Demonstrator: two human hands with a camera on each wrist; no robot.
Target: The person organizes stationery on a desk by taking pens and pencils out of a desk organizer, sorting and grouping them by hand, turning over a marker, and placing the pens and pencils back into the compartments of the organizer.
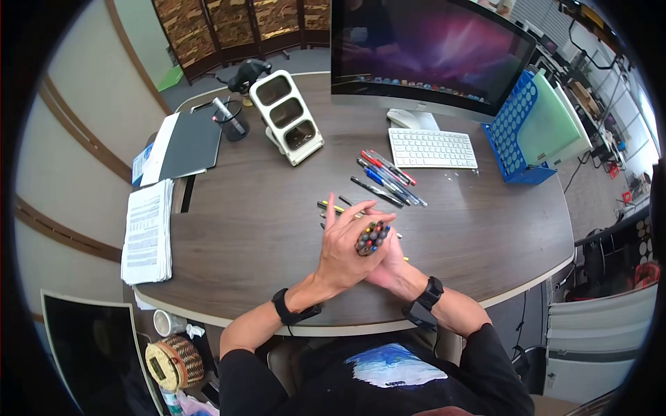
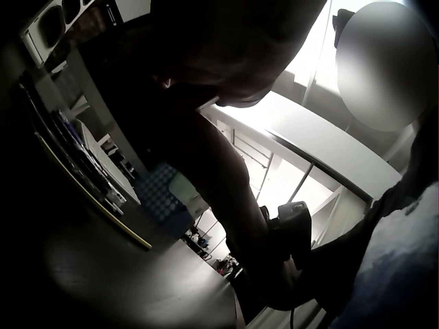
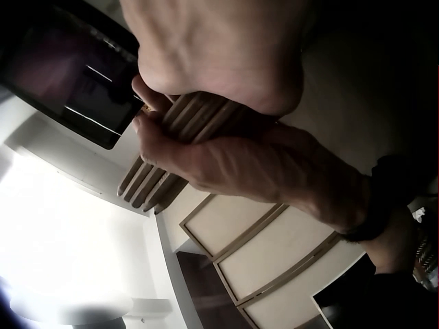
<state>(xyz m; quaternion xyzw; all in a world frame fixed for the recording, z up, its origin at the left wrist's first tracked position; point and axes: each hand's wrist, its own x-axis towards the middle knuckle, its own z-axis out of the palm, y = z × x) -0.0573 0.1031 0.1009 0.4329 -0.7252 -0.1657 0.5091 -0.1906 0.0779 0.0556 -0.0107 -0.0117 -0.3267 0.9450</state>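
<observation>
Both hands meet over the front middle of the desk. My left hand (image 1: 338,251) grips a bundle of colored pencils (image 1: 372,238), whose colored ends face up toward the head camera. In the right wrist view the left hand (image 3: 233,164) wraps around the wooden shafts (image 3: 147,185). My right hand (image 1: 390,269) lies against the far side of the bundle, its palm close to the pencils, most of its fingers hidden behind the left hand. On the desk just beyond the hands lie a yellow-and-black pencil (image 1: 333,206) and other pencils, partly covered.
Several red, blue and black pens (image 1: 385,177) lie in front of the white keyboard (image 1: 433,148). Behind stand a monitor (image 1: 430,55), a white three-slot holder (image 1: 286,116) and a mesh pen cup (image 1: 232,123). A blue file rack (image 1: 517,132) is right; stacked papers (image 1: 148,232) are left.
</observation>
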